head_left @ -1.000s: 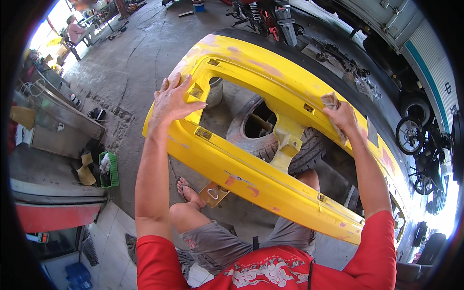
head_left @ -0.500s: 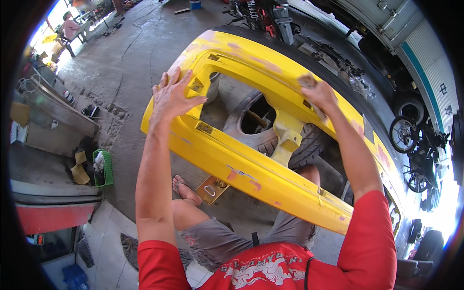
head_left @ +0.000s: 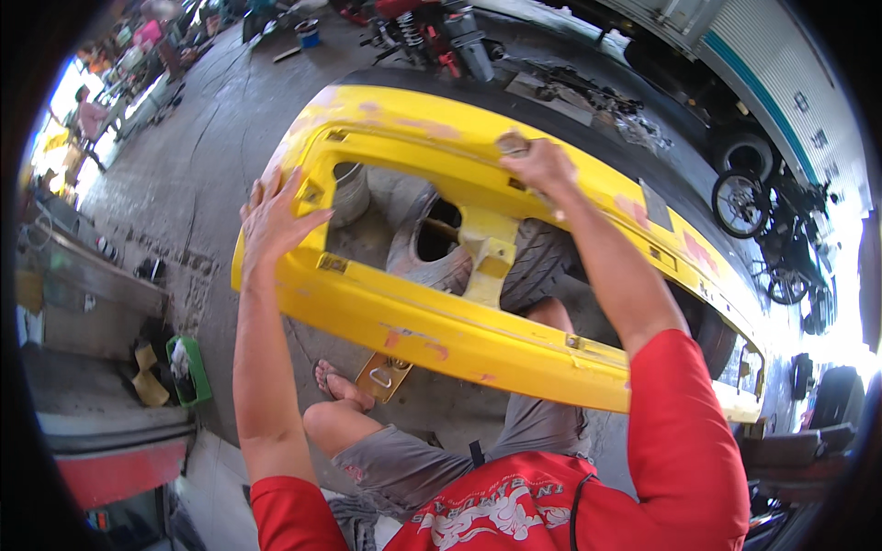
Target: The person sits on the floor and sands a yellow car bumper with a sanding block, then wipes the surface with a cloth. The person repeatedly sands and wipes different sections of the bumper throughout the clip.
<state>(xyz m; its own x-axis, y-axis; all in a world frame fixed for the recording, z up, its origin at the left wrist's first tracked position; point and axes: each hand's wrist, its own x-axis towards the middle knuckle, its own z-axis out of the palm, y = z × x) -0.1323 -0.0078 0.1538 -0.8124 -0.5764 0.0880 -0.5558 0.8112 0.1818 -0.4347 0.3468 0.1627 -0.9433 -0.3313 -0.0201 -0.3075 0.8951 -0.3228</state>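
A large yellow vehicle bumper with long openings lies across in front of me, its paint broken by pinkish patches. My left hand rests flat on the bumper's left end, fingers spread, nothing in it. On the far rail, my right hand is closed around a small brownish-grey pad, which is blurred and seems to touch the yellow surface. Through the openings show a worn tyre and a darker treaded tyre underneath. Beyond them stands a grey bucket.
By my foot lies a yellow metal plate with a ring-shaped part. To the left stands a green basket. Beyond the bumper are a red motorcycle and a truck; another motorcycle is at right. A person sits far left.
The whole view has shifted, so the bumper and both hands appear further left. My left hand stays on the same end; my right hand keeps nearly the same place on the far rail.
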